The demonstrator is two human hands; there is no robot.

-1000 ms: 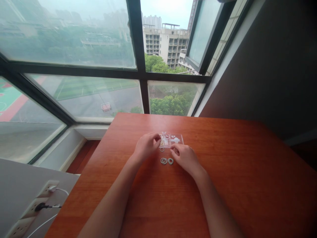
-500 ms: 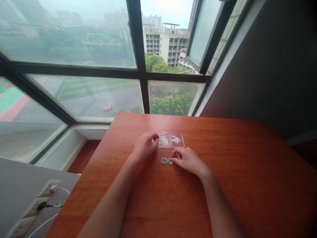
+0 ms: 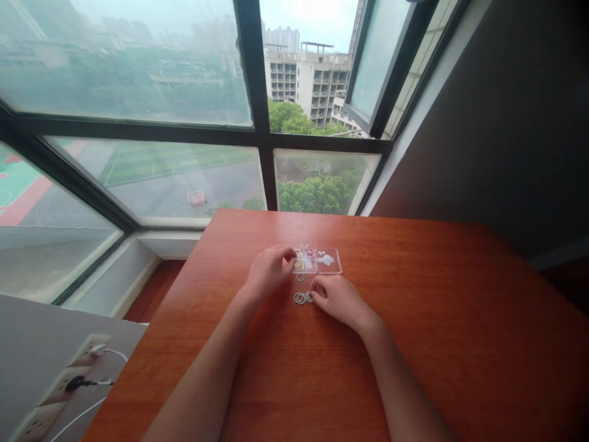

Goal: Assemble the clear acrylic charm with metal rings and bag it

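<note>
A small clear plastic box [image 3: 310,268] lies with its lid [image 3: 335,268] folded out to the right. Yellowish rings [image 3: 299,264] and a reddish ring [image 3: 310,252] sit in its compartments. My left hand [image 3: 271,268] has its fingers closed at the left edge of the box. On the table in front of the box is a single grey ring [image 3: 300,277]. Nearer to me, several grey rings [image 3: 300,298] overlap in a small group. My right hand [image 3: 339,299] pinches the rightmost grey ring [image 3: 310,297] beside that group.
The reddish-brown wooden table [image 3: 294,380] reaches to the window frame [image 3: 267,166] at the back. Left of it, a wall holds sockets [image 3: 71,383] with plugs and cables. A dark wall [image 3: 501,141] stands at the right.
My right hand has moved left, and the grey rings have shifted left with it, now closer together. My left hand has stayed at the box.
</note>
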